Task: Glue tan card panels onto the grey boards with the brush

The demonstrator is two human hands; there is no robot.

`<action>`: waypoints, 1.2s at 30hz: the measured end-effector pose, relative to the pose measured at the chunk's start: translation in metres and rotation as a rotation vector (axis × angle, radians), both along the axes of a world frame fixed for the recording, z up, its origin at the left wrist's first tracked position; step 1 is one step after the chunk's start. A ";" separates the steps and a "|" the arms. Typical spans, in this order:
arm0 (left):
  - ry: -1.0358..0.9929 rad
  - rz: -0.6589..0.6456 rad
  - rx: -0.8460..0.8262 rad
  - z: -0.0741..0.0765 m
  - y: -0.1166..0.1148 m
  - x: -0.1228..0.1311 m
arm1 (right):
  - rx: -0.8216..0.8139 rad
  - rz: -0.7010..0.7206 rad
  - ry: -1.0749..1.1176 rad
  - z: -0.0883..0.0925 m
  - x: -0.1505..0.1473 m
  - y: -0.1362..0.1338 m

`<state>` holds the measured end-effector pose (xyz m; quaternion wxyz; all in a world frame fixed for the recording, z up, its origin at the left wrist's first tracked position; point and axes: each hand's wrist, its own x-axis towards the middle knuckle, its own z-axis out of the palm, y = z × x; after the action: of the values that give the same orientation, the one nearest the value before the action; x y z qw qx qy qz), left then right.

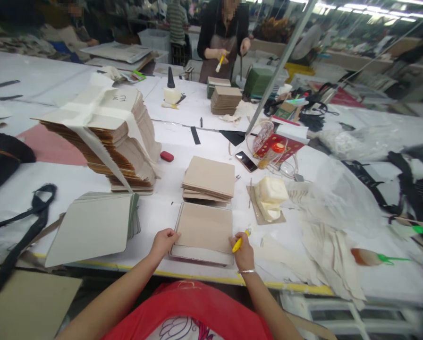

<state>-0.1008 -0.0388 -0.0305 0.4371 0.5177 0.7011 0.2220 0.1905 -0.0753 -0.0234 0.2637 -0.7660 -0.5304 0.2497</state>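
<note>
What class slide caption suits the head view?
Left hand, and right hand with yellow tool, at opposite sides of tan panel.

1. We saw a matt, smooth, card-like face on the tan panel [205, 227], and the same dull finish on the tan stack [209, 175].
2. The grey boards [91, 224] looked stiff, smooth and matt.
3. We took the white strip [86, 114] for rough-edged cloth.
4. The brush handle [237, 245] looked like glossy yellow plastic.
5. We noticed shiny metal in the bracelet [246, 271].
6. The phone [246, 161] had a dark, glassy gloss.
7. We saw crinkled, shiny film in the clear plastic [349, 203].
</note>
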 end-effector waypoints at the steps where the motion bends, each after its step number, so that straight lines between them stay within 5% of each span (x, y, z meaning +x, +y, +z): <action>1: -0.002 -0.008 -0.012 -0.001 0.000 0.000 | 0.000 0.000 -0.004 0.000 0.000 0.000; 19: 0.018 -0.081 -0.030 -0.001 0.009 -0.001 | -0.072 0.043 -0.069 0.005 0.002 0.007; 29: 0.088 -0.016 -0.083 0.020 0.011 -0.004 | -0.105 0.124 -0.231 0.009 -0.004 0.013; 36: 0.144 -0.149 -0.112 0.016 0.016 -0.006 | -0.149 0.172 -0.346 0.011 -0.007 0.014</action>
<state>-0.1069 -0.0226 -0.0144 0.4291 0.5579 0.7016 0.1115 0.1833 -0.0611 -0.0124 0.0890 -0.7668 -0.6113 0.1744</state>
